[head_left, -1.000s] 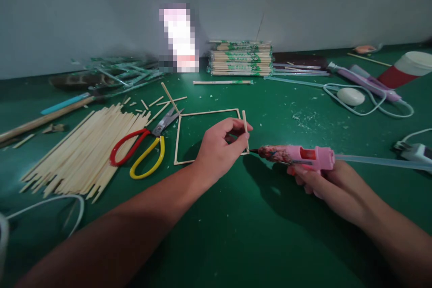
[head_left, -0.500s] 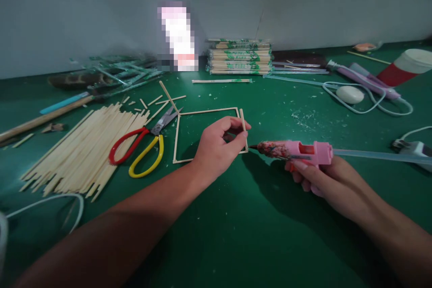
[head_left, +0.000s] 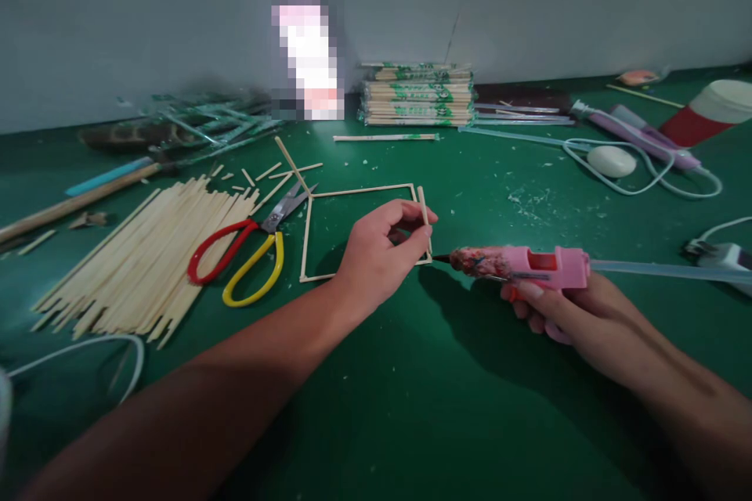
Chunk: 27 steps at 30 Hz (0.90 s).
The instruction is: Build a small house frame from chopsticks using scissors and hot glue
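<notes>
My left hand (head_left: 379, 258) pinches a short wooden stick (head_left: 424, 215) upright at the near right corner of a square stick frame (head_left: 352, 192) lying on the green table (head_left: 446, 391). My right hand (head_left: 564, 313) grips a pink glue gun (head_left: 529, 266). Its dark nozzle points left and almost touches the foot of the stick at that corner. A clear glue rod (head_left: 670, 272) sticks out of the gun's back.
Red and yellow scissors (head_left: 244, 258) lie left of the frame, beside a pile of loose sticks (head_left: 141, 258). Wrapped stick packs (head_left: 418, 94) are stacked at the wall. A purple tool (head_left: 638, 139), a white cable (head_left: 646, 180), a plug (head_left: 720, 257) and a red cup (head_left: 708, 113) lie right.
The glue gun's nozzle has stayed at the frame's corner while my right hand shifted slightly. My left hand keeps the stick pinched in the same place.
</notes>
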Each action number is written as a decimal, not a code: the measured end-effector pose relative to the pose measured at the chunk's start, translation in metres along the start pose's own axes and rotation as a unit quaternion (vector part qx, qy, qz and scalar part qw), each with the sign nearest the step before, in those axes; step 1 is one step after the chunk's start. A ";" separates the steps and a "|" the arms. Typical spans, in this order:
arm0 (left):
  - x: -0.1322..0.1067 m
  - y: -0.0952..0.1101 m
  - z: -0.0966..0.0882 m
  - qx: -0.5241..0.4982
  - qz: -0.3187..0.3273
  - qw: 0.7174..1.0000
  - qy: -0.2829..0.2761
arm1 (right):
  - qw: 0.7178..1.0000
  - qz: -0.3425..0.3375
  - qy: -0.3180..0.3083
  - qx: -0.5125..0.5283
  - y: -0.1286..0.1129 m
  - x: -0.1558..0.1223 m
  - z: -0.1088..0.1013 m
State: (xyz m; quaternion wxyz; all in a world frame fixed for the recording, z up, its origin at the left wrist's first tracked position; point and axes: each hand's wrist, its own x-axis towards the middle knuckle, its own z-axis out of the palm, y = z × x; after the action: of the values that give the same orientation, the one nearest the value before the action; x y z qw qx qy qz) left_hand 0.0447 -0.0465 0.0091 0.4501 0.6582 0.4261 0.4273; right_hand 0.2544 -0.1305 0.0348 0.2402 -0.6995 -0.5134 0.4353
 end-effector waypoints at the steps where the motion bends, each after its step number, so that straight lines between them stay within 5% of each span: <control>1: 0.000 0.000 0.000 0.001 0.002 1.000 -0.002 | 1.000 -0.002 -0.003 -0.002 0.000 0.000 0.000; 27: -0.002 0.002 -0.001 0.045 0.032 0.998 -0.029 | 0.997 0.051 0.034 0.042 -0.007 0.000 -0.001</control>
State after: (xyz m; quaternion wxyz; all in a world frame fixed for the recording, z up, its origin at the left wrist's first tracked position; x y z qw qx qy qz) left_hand 0.0436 -0.0489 0.0107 0.4186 0.7031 0.4103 0.4026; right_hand 0.2516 -0.1278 0.0408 0.2640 -0.7287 -0.4499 0.4438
